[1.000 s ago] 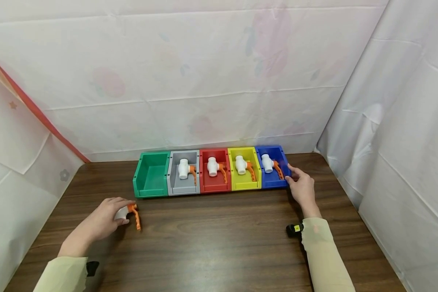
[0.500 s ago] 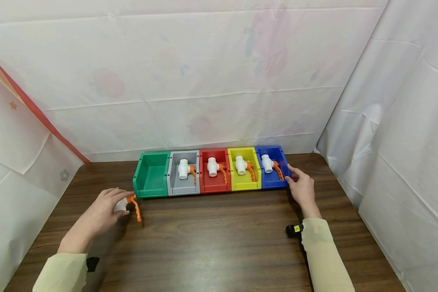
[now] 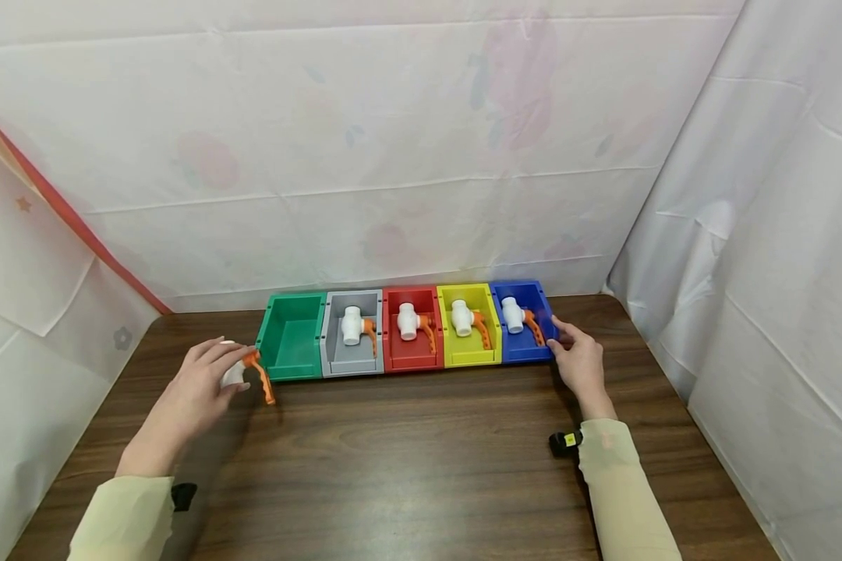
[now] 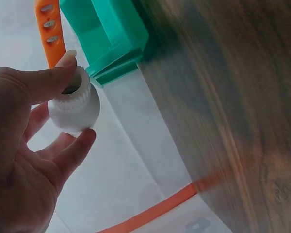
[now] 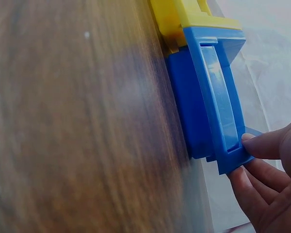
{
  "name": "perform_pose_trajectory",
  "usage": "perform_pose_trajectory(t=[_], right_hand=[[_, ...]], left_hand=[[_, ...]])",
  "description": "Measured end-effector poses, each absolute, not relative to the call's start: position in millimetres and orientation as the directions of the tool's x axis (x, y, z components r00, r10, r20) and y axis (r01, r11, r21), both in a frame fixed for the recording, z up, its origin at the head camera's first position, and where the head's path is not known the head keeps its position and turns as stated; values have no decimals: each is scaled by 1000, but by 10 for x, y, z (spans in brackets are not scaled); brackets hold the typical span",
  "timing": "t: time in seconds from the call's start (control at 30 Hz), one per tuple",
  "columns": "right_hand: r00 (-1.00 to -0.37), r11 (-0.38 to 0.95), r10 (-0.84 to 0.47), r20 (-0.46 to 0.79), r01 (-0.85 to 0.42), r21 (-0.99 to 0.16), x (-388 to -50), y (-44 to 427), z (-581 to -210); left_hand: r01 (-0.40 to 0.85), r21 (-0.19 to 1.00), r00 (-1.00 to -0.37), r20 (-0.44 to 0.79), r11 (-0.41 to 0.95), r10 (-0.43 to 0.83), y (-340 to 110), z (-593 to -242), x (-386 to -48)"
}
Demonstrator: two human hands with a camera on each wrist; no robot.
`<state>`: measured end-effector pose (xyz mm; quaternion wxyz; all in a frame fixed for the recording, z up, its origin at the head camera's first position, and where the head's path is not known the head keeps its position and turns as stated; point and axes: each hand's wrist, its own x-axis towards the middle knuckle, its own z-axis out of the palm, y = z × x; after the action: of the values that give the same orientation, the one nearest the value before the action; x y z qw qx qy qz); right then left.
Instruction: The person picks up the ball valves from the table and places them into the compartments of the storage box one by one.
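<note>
My left hand [image 3: 199,389] grips a white ball valve [image 4: 76,115] with an orange lever handle [image 3: 263,380], raised off the table just left of the green bin [image 3: 293,335]. In the left wrist view, thumb and fingers sit on opposite sides of the valve's white body, its round opening partly covered by the thumb. My right hand [image 3: 581,366] pinches the right side wall of the blue bin [image 5: 206,104] near its front corner. Similar white valves with orange handles lie in the blue, yellow [image 3: 487,357], red [image 3: 414,362] and grey [image 3: 354,366] bins.
The bins stand side by side in one row on a brown wooden table [image 3: 393,460], close to the white patterned cloth [image 3: 393,156] behind. More white cloth hangs at the left and right sides. A black wrist camera [image 3: 565,443] sits at the right sleeve.
My left hand has lifted the ball valve and carried it away from me, toward the green bin's left side. My right hand has stayed at the blue bin.
</note>
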<state>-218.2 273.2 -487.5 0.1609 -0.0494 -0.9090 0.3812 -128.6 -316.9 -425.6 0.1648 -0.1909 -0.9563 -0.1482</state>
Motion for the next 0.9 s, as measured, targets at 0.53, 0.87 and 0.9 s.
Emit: perform_pose_trajectory(t=[0.53,0.87,0.9], right_hand=[[-946,721,199,257,-36,-692,-2162,2745,-4894],[-949,711,202,244,-30,-703,-2179,2739,-4864],[-948,712,202,245,-29,-702,-2181,2739,-4864]], left_hand=[[443,156,-842,411,883,350,-3102,-4165,-1441],[454,126,-834,410,882,370,-3031,-4120,-1584],[450,124,-836,407,884,368,-3023,-4116,-1598]])
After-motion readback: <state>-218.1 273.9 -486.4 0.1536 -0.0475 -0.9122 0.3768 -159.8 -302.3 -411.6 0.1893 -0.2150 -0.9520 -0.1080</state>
